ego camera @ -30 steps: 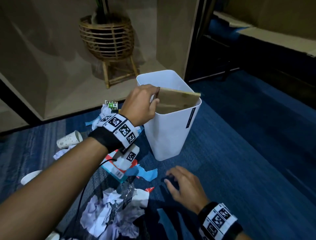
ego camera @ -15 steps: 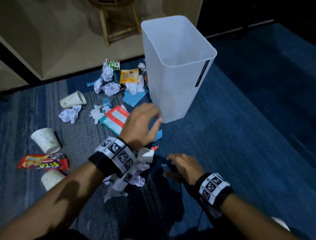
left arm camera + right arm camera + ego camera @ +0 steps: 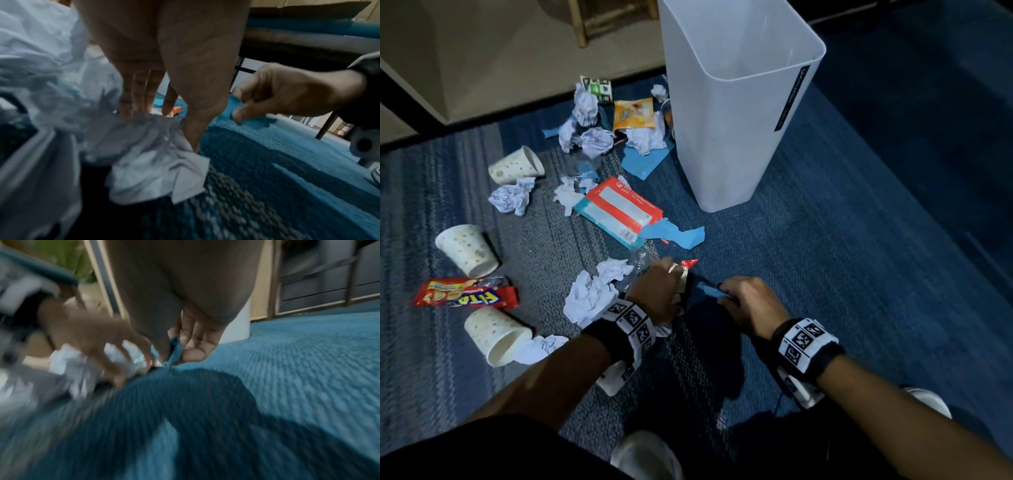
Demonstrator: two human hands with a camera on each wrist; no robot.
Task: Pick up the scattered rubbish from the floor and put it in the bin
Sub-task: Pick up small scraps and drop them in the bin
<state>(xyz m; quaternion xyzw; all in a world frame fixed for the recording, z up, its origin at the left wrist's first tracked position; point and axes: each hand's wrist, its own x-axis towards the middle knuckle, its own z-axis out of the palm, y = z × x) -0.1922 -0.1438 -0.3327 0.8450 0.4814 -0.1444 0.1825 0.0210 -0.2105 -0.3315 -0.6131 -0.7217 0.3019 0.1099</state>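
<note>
Pinched between thumb and fingertips of my right hand, a torn scrap of blue paper lifts off the blue carpet; my left hand spreads uncurled fingers over crumpled white paper. So light a pinch could drop the scrap short of the tall white plastic bin standing beyond.

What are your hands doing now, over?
Right hand pinching blue paper scrap. Left hand open, fingers reaching onto crumpled white paper. Bin upright close ahead; nothing blocking.
</note>
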